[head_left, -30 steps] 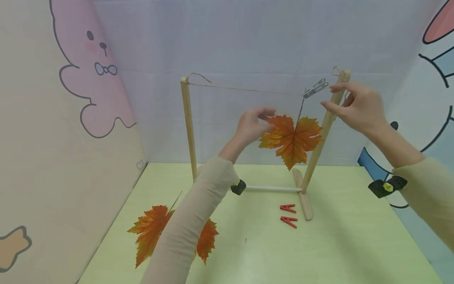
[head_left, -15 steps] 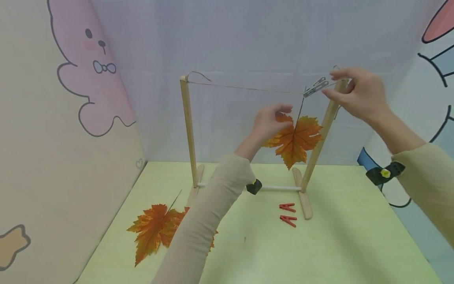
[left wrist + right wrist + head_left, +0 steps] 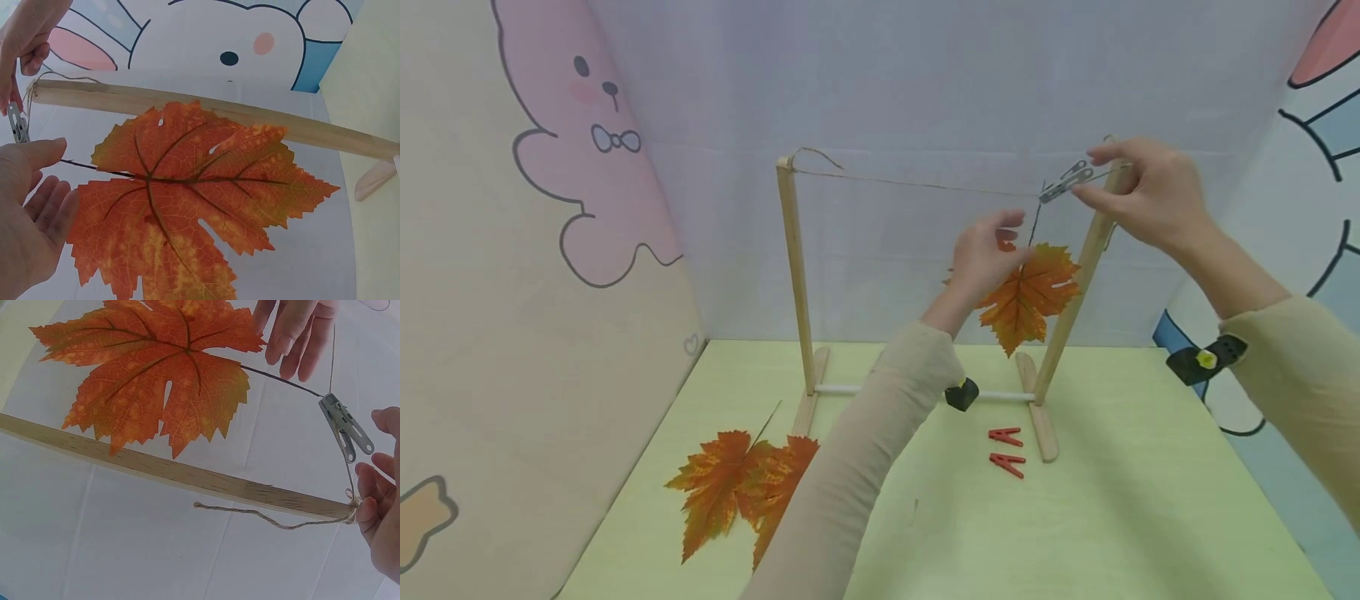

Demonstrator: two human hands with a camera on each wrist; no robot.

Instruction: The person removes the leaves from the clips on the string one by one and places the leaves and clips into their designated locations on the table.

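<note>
An orange maple leaf (image 3: 1022,300) hangs by its dark stem from a string, where a grey metal clothespin (image 3: 1064,184) grips the stem and string. My left hand (image 3: 986,261) is in front of the leaf's left part, fingers parted beside the stem; the left wrist view shows nothing between thumb and fingers. Close to the clothespin's handle ends, my right hand (image 3: 1157,196) has thumb and fingers spread apart. A small gap separates this hand (image 3: 382,487) from the clothespin (image 3: 345,428) in the right wrist view.
The string (image 3: 910,183) runs between two wooden posts (image 3: 797,283) joined low by a white rod (image 3: 1007,397). Two red clothespins (image 3: 1006,464) lie on the table (image 3: 1120,517). More maple leaves (image 3: 718,487) lie at left, partly behind my left sleeve (image 3: 842,475).
My left hand has moved right across the leaf toward its stem. The right hand has shifted slightly up and left beside the clothespin, which stays on the string.
</note>
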